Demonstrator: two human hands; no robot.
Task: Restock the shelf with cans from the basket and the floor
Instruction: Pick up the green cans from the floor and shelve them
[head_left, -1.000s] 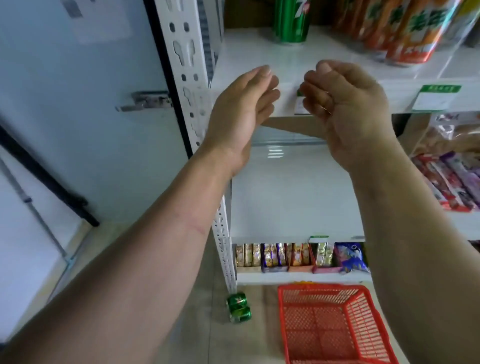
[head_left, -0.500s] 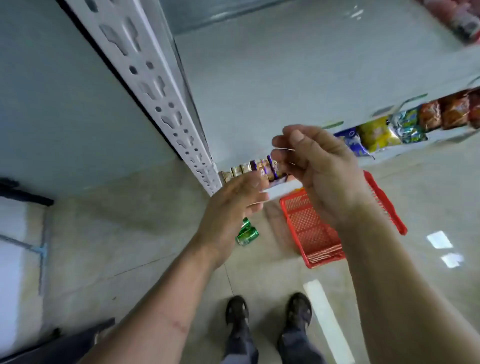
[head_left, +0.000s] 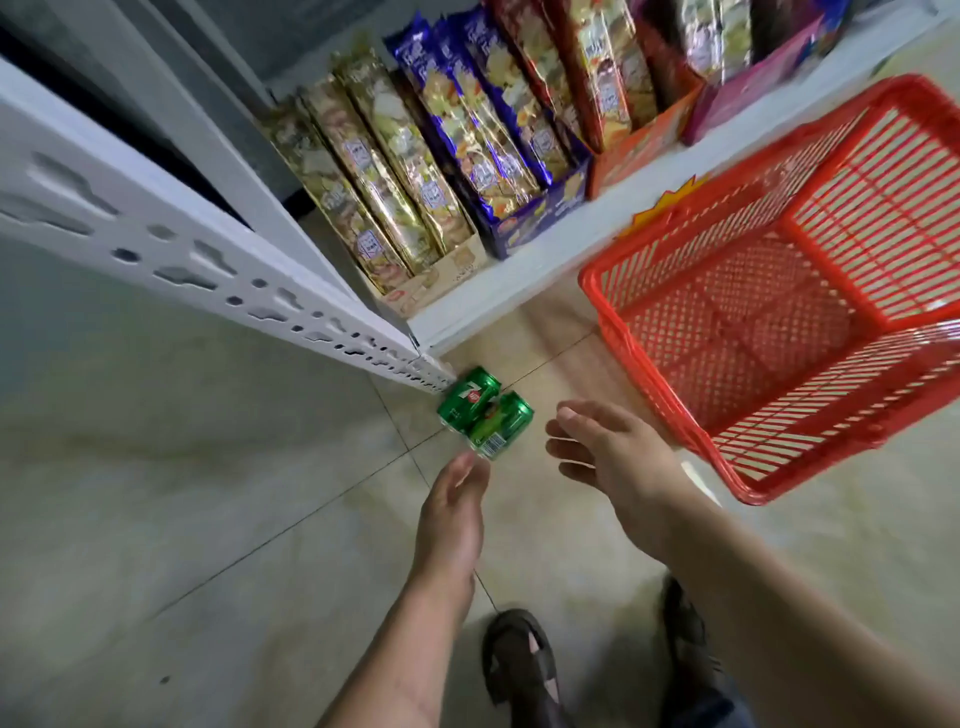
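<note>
Neither hand is gripping anything: the left hand (head_left: 453, 512) and right hand (head_left: 615, 460) are hanging over the floor (head_left: 182, 493) with fingers loosely spread, just short of the two cans (head_left: 485, 412). The cans are lying on their sides, touching each other, by the foot of the shelf (head_left: 498, 291) post. The basket (head_left: 675, 415) is showing no cans, so judging from this, these two are what is left to shelve.

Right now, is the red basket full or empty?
Empty: the red basket shows only bare mesh inside. Both green cans lie on the floor beside it.
</note>
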